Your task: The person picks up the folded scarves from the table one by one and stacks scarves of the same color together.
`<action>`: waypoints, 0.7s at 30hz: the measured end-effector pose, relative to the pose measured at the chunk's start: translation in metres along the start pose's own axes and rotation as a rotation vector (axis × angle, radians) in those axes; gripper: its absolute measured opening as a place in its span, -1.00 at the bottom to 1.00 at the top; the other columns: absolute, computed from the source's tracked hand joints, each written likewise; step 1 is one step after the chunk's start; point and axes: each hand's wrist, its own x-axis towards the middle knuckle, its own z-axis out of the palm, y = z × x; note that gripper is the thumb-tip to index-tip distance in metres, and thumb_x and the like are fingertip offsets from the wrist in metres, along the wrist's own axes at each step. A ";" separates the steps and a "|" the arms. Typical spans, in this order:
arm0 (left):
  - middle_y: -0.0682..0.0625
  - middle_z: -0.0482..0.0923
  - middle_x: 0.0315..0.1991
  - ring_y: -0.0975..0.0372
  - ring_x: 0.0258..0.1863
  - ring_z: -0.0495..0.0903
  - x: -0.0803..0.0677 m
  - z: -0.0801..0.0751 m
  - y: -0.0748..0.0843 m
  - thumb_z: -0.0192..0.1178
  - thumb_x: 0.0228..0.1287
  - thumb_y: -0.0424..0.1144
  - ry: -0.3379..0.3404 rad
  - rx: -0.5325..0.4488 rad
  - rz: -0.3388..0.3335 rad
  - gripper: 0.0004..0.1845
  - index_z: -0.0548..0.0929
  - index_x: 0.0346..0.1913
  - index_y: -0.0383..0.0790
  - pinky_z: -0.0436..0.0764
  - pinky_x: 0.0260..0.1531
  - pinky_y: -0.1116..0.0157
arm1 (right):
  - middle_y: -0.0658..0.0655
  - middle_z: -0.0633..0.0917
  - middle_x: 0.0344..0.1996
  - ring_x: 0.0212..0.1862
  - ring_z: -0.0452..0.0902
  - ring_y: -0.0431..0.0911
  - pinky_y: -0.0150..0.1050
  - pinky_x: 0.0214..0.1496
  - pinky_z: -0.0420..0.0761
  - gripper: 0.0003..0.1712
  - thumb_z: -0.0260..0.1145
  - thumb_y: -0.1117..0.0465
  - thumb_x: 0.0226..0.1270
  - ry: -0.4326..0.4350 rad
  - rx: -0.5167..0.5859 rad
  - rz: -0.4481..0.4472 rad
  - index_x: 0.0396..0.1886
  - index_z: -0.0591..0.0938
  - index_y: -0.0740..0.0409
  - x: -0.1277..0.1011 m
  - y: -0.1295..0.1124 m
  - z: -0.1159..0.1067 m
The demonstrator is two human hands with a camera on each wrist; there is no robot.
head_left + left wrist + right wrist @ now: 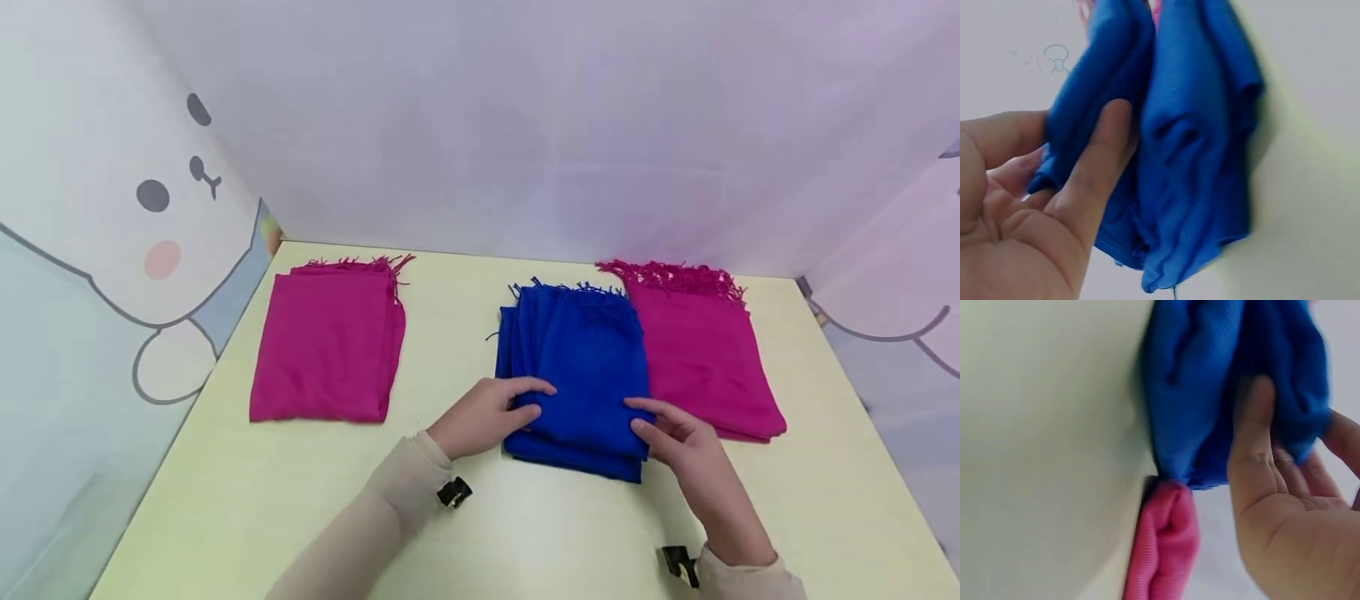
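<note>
Blue scarf, folded, lies mid-table toward the near edge, its right side overlapping a pink scarf. Left hand pinches the blue scarf's near left corner, thumb on top, fingers under the layers. Right hand pinches its near right corner likewise. Second pink scarf lies folded near the table's left edge, well apart.

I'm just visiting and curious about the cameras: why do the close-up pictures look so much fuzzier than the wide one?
Head view: evenly lit, sharp, soft shadows only; the blue scarf, left hand and right hand read clearly. Left wrist view: cloth and thumb sit very near the lens, so edges are soft. Right wrist view: blurrier still, with the pink scarf and table smeared and tilted sideways.
</note>
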 end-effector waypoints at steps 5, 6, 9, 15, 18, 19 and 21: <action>0.05 0.61 -0.61 0.30 -0.54 0.64 -0.008 0.005 -0.002 0.16 0.47 -0.14 -0.008 0.014 -0.033 -0.69 0.62 0.21 0.09 0.45 -0.61 0.38 | 0.16 0.61 -0.02 -0.08 0.68 -0.07 -0.13 -0.04 0.71 -0.43 0.26 0.04 0.47 -0.029 0.084 0.071 0.36 0.47 0.20 -0.005 0.010 0.006; 0.01 0.66 -0.57 0.28 -0.46 0.69 -0.008 0.005 -0.002 0.16 0.47 -0.14 -0.006 0.007 -0.039 -0.70 0.63 0.20 0.07 0.47 -0.59 0.37 | 0.17 0.60 0.00 -0.10 0.69 -0.05 -0.14 -0.04 0.71 -0.42 0.26 0.03 0.47 -0.027 0.086 0.080 0.37 0.47 0.20 -0.006 0.010 0.007; -0.01 0.69 -0.55 0.22 -0.44 0.73 -0.011 0.006 -0.003 0.15 0.47 -0.13 -0.019 -0.030 -0.072 -0.72 0.66 0.16 0.01 0.57 -0.45 0.38 | 0.23 0.54 -0.05 -0.18 0.70 0.01 -0.14 -0.06 0.72 -0.41 0.25 0.01 0.47 -0.025 0.073 0.124 0.38 0.46 0.17 -0.007 0.011 0.009; -0.04 0.69 -0.54 0.16 -0.67 0.64 -0.013 0.008 -0.009 0.16 0.47 -0.10 -0.101 -0.085 -0.168 -0.73 0.69 0.10 -0.06 0.69 -0.48 0.27 | 0.25 0.58 -0.25 -0.34 0.71 0.08 -0.14 -0.22 0.73 -0.33 0.21 -0.08 0.48 -0.109 -0.043 0.230 0.45 0.41 0.13 -0.012 0.006 0.012; -0.06 0.67 -0.55 0.16 -0.71 0.61 -0.013 0.008 -0.011 0.16 0.47 -0.11 -0.130 -0.092 -0.184 -0.74 0.69 0.09 -0.06 0.69 -0.56 0.21 | 0.24 0.65 -0.38 -0.41 0.67 0.07 -0.11 -0.31 0.73 -0.28 0.19 -0.14 0.47 -0.163 -0.111 0.227 0.48 0.37 0.11 -0.013 0.002 0.014; -0.06 0.67 -0.58 0.16 -0.73 0.60 -0.013 0.008 -0.012 0.16 0.47 -0.11 -0.138 -0.091 -0.186 -0.74 0.69 0.09 -0.05 0.68 -0.57 0.21 | 0.23 0.66 -0.44 -0.44 0.66 0.06 -0.10 -0.34 0.73 -0.27 0.19 -0.16 0.47 -0.174 -0.126 0.225 0.48 0.36 0.11 -0.013 0.001 0.014; -0.04 0.63 -0.64 0.17 -0.76 0.57 -0.013 0.007 -0.012 0.14 0.48 -0.10 -0.152 -0.083 -0.190 -0.74 0.69 0.10 -0.01 0.67 -0.60 0.21 | 0.22 0.64 -0.56 -0.54 0.61 0.02 -0.10 -0.44 0.70 -0.24 0.18 -0.19 0.46 -0.201 -0.147 0.232 0.50 0.34 0.09 -0.013 -0.002 0.013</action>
